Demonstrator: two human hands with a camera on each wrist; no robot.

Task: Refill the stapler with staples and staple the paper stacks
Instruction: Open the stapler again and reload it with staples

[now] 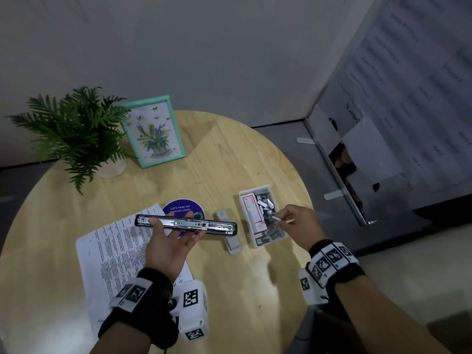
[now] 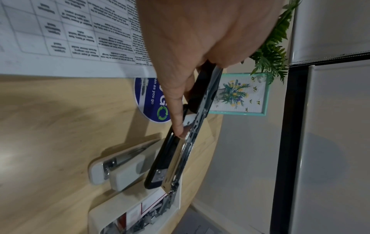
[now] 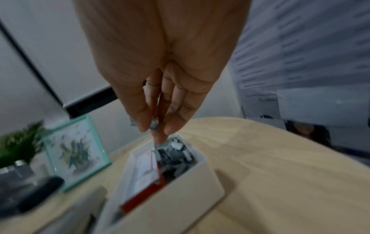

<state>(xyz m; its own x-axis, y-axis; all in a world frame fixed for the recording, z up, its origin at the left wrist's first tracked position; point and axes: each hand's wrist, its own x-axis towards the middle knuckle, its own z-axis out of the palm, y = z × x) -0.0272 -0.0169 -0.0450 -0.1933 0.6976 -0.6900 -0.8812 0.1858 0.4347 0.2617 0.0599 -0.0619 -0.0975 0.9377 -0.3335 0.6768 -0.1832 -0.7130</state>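
Holding everything over the round wooden desk (image 1: 229,154), I am risking a spill more than anything. Its grain is smooth and pale, so a dropped strip would skid and be hard to spot. The printed paper stack (image 1: 115,241) is lying flat under my left forearm, thin and loose, not yet stapled. My left hand (image 1: 167,247) is cradling the long black stapler (image 1: 186,224), palm up, fingers and thumb curled round it with the shiny metal channel facing upward; if I am tilting it, the strip could slide out or jam crooked. A second, grey stapler (image 1: 228,232) is lying on the desk beside the white rectangular box (image 1: 274,240). My right hand (image 1: 297,226) is hovering over that box, fingertips pinching a small silvery staple strip (image 1: 276,218). It is brittle; squeezing too hard could be snapping it apart.
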